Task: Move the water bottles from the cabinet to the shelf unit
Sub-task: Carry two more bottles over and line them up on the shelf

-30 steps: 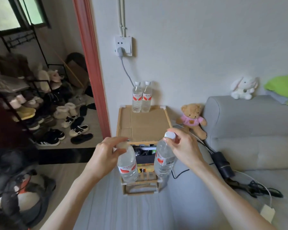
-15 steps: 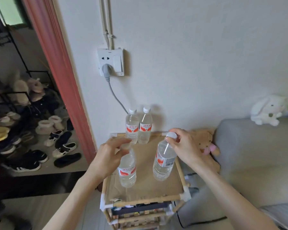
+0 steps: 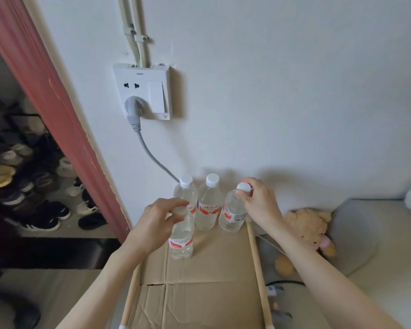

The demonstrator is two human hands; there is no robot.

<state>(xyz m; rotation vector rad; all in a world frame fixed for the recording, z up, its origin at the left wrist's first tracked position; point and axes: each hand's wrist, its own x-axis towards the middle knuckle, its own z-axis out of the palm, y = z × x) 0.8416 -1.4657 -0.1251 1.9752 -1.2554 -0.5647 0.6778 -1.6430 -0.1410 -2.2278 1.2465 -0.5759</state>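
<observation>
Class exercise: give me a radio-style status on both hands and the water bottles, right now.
Left hand gripping front clear plastic bottle by cap. Right hand gripping right-end bottle. Both over cardboard shelf top. Nothing blocking.

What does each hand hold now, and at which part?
The left hand grips a water bottle at its cap and neck. The right hand pinches another water bottle by its white cap. Both bottles stand on the cardboard top.
</observation>
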